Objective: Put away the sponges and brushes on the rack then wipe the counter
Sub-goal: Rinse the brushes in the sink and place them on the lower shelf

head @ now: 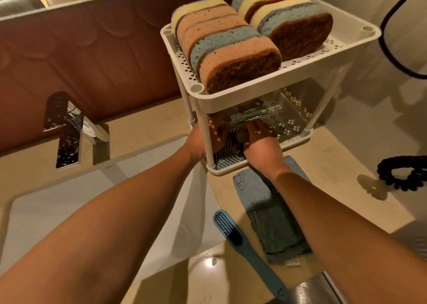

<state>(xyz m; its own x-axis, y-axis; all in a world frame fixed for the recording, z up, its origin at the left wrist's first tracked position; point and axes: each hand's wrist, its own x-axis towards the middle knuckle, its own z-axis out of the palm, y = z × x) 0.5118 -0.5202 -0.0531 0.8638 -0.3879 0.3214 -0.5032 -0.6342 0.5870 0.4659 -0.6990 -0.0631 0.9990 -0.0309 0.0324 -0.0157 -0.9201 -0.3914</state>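
A white two-tier rack point(284, 72) stands on the counter beside the sink. Its top tier holds two rows of upright sponges point(228, 47) in orange, blue and yellow with brown scouring sides. Both my hands reach into the lower tier. My left hand point(208, 137) enters from the left behind a rack post. My right hand point(260, 137) enters from the front, its fingers curled over a brush point(248, 115) with pale bristles and a green handle. A blue brush point(227, 228) lies on the counter edge. A folded blue cloth point(270, 213) lies under my right forearm.
The white sink basin point(97, 211) lies at the left with a chrome faucet point(67, 128) behind it. A black coiled hair tie point(403, 173) rests on the counter at the right. A black-rimmed object point(392, 49) hangs at the upper right. A metal item point(316, 288) shows at the bottom edge.
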